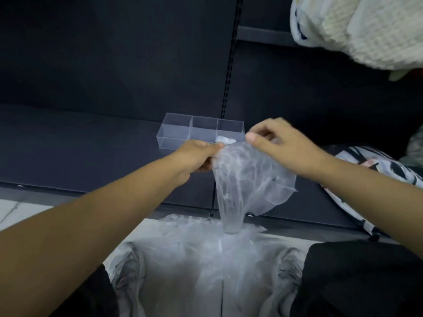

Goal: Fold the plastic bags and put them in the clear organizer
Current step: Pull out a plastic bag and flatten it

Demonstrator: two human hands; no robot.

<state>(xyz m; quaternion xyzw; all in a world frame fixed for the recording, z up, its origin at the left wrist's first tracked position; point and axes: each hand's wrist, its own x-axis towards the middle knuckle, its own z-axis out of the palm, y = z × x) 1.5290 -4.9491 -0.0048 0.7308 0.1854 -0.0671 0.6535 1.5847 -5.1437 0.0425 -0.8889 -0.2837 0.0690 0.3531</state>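
Fold beginning: plastic bag [249,179] held up

Clear organizer [174,133] toward shelf's [80,145] back edge, folded bag [225,140] in right compartment. Left hand [199,156] pinching hanging plastic bag's top edge above loose pile [206,248]; right hand [281,147] pinching opposite corner. Next, likely: edges brought together, flattened.

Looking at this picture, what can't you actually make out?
All in the head view:
- The pile of bags below: translucent and blurred, so no count.
- The white lump in the right compartment of the clear organizer: partly hidden by the held bag and right hand.
- Fingertips of the left hand: tucked behind the held bag.
- The white bundle top right: cut off by the frame edges.
- The patterned thing at right: partly covered by the right forearm.
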